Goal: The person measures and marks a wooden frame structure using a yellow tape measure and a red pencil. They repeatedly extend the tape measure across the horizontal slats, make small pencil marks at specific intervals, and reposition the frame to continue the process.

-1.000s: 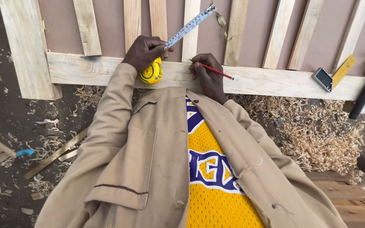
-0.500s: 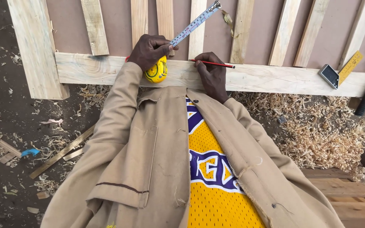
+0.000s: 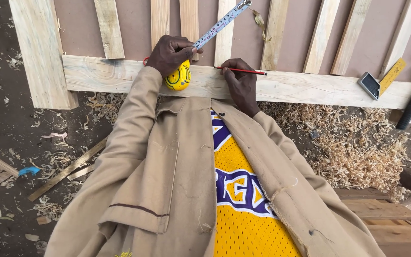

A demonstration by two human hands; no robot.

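Left hand [image 3: 170,53] closed around yellow tape measure [image 3: 178,78], case resting on wooden rail [image 3: 310,88], blade [image 3: 222,21] running up and away. Right hand [image 3: 239,82] just beside, pinching red pencil [image 3: 243,72] against same rail.

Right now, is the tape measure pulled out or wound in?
Pulled out: the blade runs from the yellow tape measure in the left hand up across the wooden slats.
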